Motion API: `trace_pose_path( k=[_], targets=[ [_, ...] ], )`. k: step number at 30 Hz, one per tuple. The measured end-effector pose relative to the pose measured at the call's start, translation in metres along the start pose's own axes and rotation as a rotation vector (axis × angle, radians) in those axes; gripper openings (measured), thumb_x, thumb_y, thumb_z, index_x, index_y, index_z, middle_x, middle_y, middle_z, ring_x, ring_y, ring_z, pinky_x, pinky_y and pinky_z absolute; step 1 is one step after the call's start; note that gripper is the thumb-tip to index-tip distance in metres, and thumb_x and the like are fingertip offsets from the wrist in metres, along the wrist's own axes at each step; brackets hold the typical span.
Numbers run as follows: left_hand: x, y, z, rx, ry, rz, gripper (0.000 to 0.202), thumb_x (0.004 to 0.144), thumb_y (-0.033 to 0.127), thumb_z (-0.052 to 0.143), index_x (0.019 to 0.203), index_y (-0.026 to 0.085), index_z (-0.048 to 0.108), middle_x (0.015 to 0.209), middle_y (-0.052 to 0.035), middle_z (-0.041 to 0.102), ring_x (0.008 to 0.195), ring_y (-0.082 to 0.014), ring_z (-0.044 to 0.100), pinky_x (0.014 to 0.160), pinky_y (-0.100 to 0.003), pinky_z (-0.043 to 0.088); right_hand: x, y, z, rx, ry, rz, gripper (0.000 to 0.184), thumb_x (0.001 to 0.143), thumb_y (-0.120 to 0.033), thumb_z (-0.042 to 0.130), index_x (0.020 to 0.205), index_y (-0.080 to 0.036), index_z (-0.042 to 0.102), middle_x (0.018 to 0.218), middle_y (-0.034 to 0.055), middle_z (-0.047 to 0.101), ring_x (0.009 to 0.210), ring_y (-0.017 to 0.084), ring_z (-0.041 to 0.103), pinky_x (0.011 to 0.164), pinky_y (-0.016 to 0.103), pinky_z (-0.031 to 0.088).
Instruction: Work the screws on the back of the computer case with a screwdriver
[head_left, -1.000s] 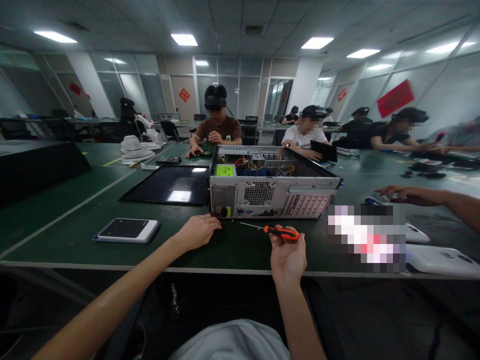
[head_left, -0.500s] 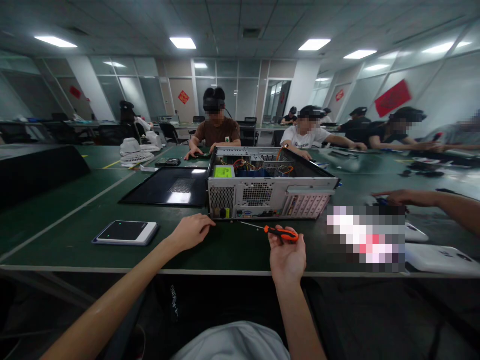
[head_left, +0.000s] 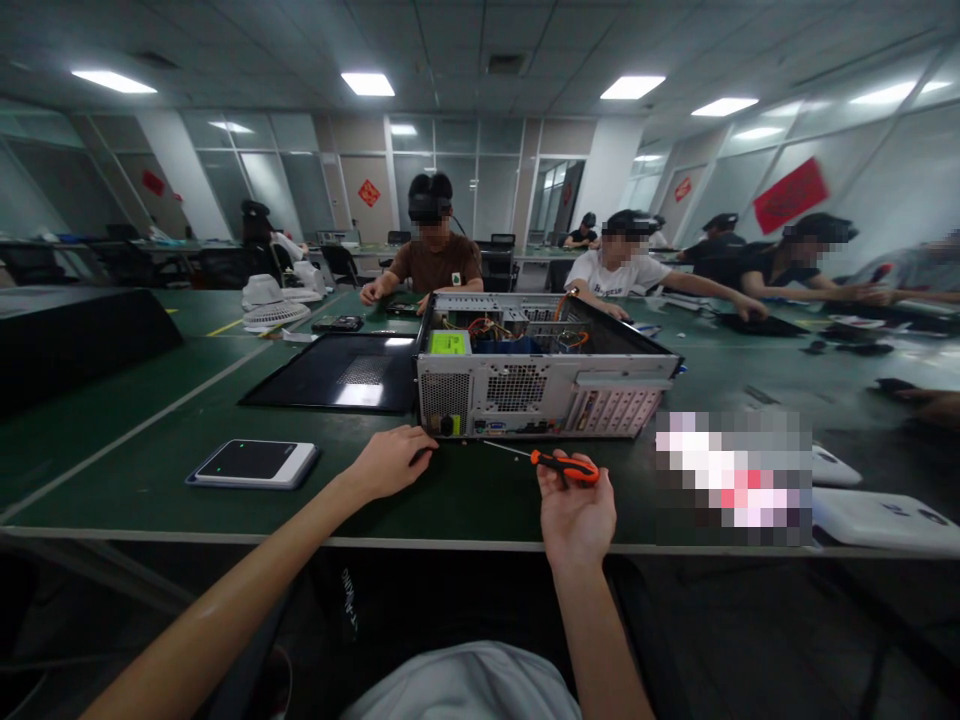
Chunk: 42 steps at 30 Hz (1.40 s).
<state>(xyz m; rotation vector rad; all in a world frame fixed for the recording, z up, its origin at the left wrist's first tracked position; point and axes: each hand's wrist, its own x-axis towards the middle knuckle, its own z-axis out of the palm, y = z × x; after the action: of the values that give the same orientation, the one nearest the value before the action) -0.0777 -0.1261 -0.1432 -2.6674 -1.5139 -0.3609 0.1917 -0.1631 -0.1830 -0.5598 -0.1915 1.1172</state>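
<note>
My right hand (head_left: 576, 520) is palm up at the table's front edge, fingers curled round the orange and black handle of a screwdriver (head_left: 564, 467). The thin shaft points left, its tip just in front of the computer case (head_left: 536, 397). My left hand (head_left: 391, 462) rests on the green table by the case's lower left corner. Its fingers are loosely bent, with a gap by the thumb and nothing visible in them. Small screws (head_left: 465, 442) lie right of its fingertips. The case lies on its side, uncovered, its rear panel towards me, cables and a power supply (head_left: 448, 343) showing inside.
A black side panel (head_left: 337, 372) lies left of the case. Nearer me is a white and black device (head_left: 253, 463). A pixelated bright patch (head_left: 731, 475) and a white object (head_left: 885, 518) are at right. People sit across the table; a small fan (head_left: 276, 315) stands at far left.
My left hand has shifted slightly right, towards the screws. The screwdriver is almost unmoved. At right, a neighbour's hand has drawn back, and a person opposite now reaches to a dark flat object.
</note>
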Motion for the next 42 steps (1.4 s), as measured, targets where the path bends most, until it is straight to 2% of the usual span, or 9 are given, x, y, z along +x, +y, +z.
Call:
trace_pose_path(
  k=[6,14,21,25,29,35,40,42],
  targets=[
    [0.012,0.015,0.003,-0.048,-0.011,0.124,0.025,0.1,0.025,0.055,0.114,0.02,0.076,0.114,-0.0074,0.075,0.103,-0.0237,0.071,0.089,-0.034,0.056,0.001,-0.001,-0.001,0.006,-0.016,0.012,0.027,0.096,-0.045,0.051,0.087,-0.022,0.063,0.086,0.0037,0.074,0.075,0.016,0.071,0.078,0.034,0.062],
    [0.04,0.047,0.01,-0.098,-0.058,0.263,0.022,0.1,0.025,0.058,0.114,0.022,0.074,0.114,-0.0051,0.074,0.106,-0.0214,0.069,0.09,-0.031,0.054,0.002,-0.003,-0.002,0.002,-0.044,0.087,0.025,0.097,-0.042,0.052,0.086,-0.022,0.064,0.09,0.0047,0.077,0.075,0.016,0.073,0.087,0.038,0.061],
    [0.052,0.059,0.009,-0.057,-0.078,0.222,0.025,0.101,0.029,0.056,0.118,0.023,0.073,0.118,-0.0054,0.072,0.107,-0.0221,0.07,0.084,-0.03,0.055,0.0,-0.006,-0.001,0.033,-0.05,0.182,0.022,0.095,-0.04,0.054,0.089,-0.023,0.066,0.096,0.0037,0.079,0.078,0.016,0.075,0.093,0.042,0.058],
    [0.052,0.06,0.01,0.001,-0.082,0.165,0.03,0.102,0.033,0.053,0.12,0.022,0.074,0.116,-0.008,0.071,0.098,-0.0249,0.072,0.076,-0.032,0.056,0.002,-0.005,0.002,0.033,-0.069,0.21,0.019,0.093,-0.042,0.058,0.089,-0.025,0.066,0.097,0.0009,0.08,0.083,0.017,0.076,0.094,0.043,0.056],
    [0.052,0.06,0.012,-0.017,-0.063,0.188,0.028,0.102,0.029,0.051,0.113,0.022,0.076,0.112,-0.0083,0.072,0.095,-0.0234,0.072,0.074,-0.03,0.055,0.008,0.0,0.009,0.021,-0.054,0.228,0.023,0.095,-0.041,0.051,0.088,-0.025,0.066,0.094,0.0005,0.08,0.083,0.017,0.077,0.091,0.042,0.056],
    [0.049,0.052,0.021,-0.197,0.066,0.174,0.019,0.1,0.026,0.057,0.111,0.022,0.072,0.11,-0.0053,0.073,0.098,-0.0203,0.07,0.079,-0.028,0.054,0.011,0.005,0.014,-0.003,-0.067,0.233,0.022,0.094,-0.043,0.054,0.09,-0.025,0.066,0.095,0.0003,0.079,0.082,0.018,0.076,0.095,0.046,0.055],
    [0.051,0.045,0.033,-0.49,0.196,0.089,0.01,0.094,0.024,0.066,0.102,0.021,0.071,0.099,-0.0022,0.073,0.081,-0.0159,0.067,0.078,-0.028,0.053,0.007,-0.009,0.004,0.002,-0.054,0.199,0.024,0.096,-0.041,0.051,0.086,-0.024,0.065,0.093,0.0011,0.078,0.075,0.016,0.072,0.099,0.048,0.056],
    [0.052,0.044,0.036,-0.697,0.234,0.025,0.011,0.091,0.026,0.069,0.099,0.019,0.071,0.092,-0.0022,0.073,0.074,-0.0143,0.064,0.071,-0.027,0.053,0.007,-0.014,0.0,0.001,-0.038,0.162,0.026,0.097,-0.04,0.049,0.085,-0.024,0.064,0.09,0.0013,0.077,0.07,0.014,0.07,0.097,0.046,0.058]
  ],
)
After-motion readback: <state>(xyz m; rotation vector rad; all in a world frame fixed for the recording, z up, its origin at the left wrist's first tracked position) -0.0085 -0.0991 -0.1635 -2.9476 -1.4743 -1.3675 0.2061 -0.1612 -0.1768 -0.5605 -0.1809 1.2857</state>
